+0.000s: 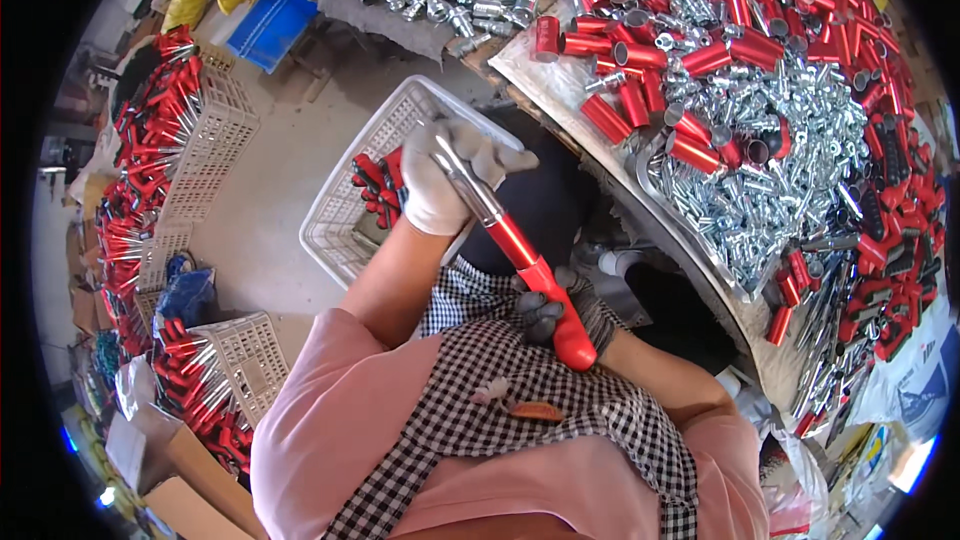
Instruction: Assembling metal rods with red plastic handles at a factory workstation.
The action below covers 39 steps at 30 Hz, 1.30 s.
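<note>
A long tool (513,243) with a red handle and a silver metal shaft slants across my lap, in front of my chest. My left hand (450,175), in a white glove, holds its silver end, with the shaft lying across the fingers and the thumb out to the right. My right hand (545,312), in a dark grey glove, is closed around the red grip near its rounded bottom end. Part of the right fingers is hidden behind the handle. Beyond my left forearm, a white plastic basket (318,215) contains several red-and-black pieces (378,190).
At right, a workbench (560,125) carries heaps of red tubes (640,55), a tray of small silver metal parts (770,170) and red-and-black handles (890,285). Crates (215,145) full of red-handled tools line the left, near a blue bin (272,25) and cardboard boxes (190,480).
</note>
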Each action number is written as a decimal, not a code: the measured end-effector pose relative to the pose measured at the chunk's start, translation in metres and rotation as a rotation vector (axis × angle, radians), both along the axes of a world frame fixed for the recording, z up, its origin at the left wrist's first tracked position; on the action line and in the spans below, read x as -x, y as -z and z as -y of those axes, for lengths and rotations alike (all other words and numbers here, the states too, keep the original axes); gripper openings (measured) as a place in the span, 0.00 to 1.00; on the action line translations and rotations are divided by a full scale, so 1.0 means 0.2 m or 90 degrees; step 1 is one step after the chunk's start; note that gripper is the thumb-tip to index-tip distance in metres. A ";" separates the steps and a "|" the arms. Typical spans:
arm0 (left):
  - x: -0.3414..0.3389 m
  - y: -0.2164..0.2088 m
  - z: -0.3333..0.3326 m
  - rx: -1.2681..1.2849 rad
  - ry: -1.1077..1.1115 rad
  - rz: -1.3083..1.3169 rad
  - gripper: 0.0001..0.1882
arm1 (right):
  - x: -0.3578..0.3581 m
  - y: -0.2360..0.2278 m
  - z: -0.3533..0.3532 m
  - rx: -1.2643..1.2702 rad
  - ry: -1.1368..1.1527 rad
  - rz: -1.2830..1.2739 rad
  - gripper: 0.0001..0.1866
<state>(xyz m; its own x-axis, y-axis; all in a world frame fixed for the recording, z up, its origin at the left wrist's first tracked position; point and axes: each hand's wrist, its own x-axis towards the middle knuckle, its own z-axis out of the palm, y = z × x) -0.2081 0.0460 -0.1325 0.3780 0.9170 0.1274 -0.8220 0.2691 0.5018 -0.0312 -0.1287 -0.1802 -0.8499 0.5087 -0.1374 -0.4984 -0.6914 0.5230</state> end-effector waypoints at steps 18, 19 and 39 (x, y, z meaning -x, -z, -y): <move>0.82 0.67 -0.53 -0.201 0.514 -1.393 0.27 | -0.15 0.08 0.00 -0.132 0.095 0.428 0.16; 0.79 0.64 -0.64 -0.248 0.564 -1.510 0.26 | -0.19 0.09 0.05 -0.068 0.093 0.477 0.15; 0.88 0.93 -0.58 -0.477 -0.235 -1.401 0.17 | -0.51 -0.24 0.25 -0.471 0.181 1.069 0.19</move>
